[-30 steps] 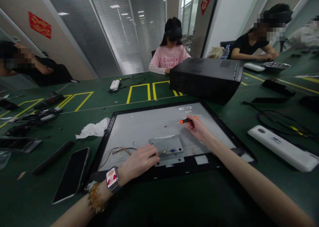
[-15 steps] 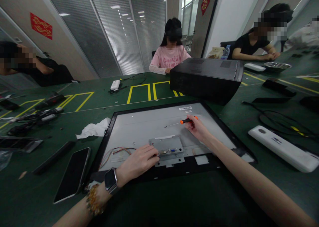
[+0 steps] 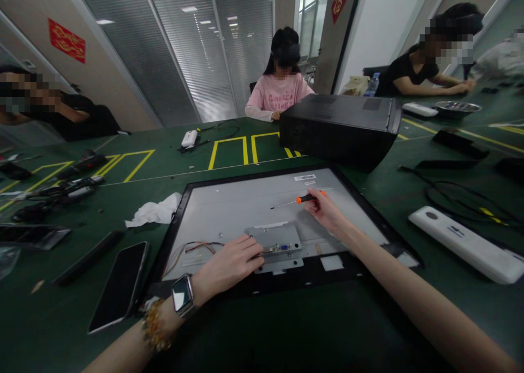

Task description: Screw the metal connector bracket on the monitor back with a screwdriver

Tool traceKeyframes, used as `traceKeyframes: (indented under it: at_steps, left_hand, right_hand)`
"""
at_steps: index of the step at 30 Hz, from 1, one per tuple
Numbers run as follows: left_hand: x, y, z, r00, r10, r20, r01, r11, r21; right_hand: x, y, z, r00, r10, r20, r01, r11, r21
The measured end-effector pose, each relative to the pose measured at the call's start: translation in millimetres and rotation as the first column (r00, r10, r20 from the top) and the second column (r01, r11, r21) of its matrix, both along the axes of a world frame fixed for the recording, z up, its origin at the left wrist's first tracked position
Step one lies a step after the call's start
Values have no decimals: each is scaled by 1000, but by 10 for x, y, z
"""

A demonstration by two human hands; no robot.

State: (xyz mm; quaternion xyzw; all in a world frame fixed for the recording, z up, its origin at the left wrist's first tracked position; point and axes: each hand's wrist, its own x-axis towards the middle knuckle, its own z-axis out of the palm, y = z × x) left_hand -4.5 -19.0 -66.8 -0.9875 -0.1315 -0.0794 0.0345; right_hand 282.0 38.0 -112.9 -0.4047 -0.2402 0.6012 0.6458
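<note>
A screen panel (image 3: 229,204) with a silver metal back and black frame lies flat before me. On its near middle part is a metal board housing (image 3: 282,234) with a blue video port. My left hand (image 3: 229,258) has its bent fingers over the housing's left end, thumb on the near side; the fingertips are partly hidden. Thin coloured wires (image 3: 200,246) run out beside it. In my right hand (image 3: 323,212) is a screwdriver (image 3: 304,198) with an orange and black handle, fingers closed round it. Its shaft points left, with the tip above the panel back.
A large black case (image 3: 335,130) stands behind the panel. A phone (image 3: 118,286), a crumpled tissue (image 3: 153,212) and cables (image 3: 61,193) lie left. A white elongated device (image 3: 462,245) and a black cable are on the right. Several people sit around the green table.
My left hand has shifted slightly right, covering more of the housing's connectors. My right hand and the screwdriver stay almost still.
</note>
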Motion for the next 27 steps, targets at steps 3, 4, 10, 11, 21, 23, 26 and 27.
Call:
traceKeyframes:
  at_steps: [3, 4, 10, 11, 21, 23, 26, 27]
  left_hand:
    - [10, -3, 3, 1000, -12, -20, 12, 1000, 19]
    - [10, -3, -4, 1000, -11, -16, 11, 1000, 16]
    - [-27, 2, -78, 980, 109, 167, -78, 980, -184]
    - [-34, 2, -86, 974, 125, 189, -83, 973, -217]
    - [-53, 17, -137, 928, 200, 316, -53, 906, -419]
    - [-65, 98, -114, 892, 242, 382, -51, 893, -447]
    - [-82, 344, -112, 817, 364, 447, -172, 894, -413]
    - [-86, 446, -131, 806, 398, 439, -231, 893, -385]
  right_hand:
    - [1, -6, 6, 1000, 6, 2, -6, 1000, 2]
    - [1, -8, 9, 1000, 8, 3, -8, 1000, 3]
    - [1, -13, 19, 1000, 23, 14, -23, 1000, 5]
    - [0, -13, 19, 1000, 24, 15, -24, 1000, 5]
    - [-5, -15, 36, 1000, 18, 10, -18, 1000, 2]
    - [-3, -12, 32, 1000, 17, 8, -17, 1000, 0]
    - [-1, -15, 40, 999, 34, 16, -34, 999, 3]
    - [-4, -20, 51, 999, 45, 23, -45, 999, 7]
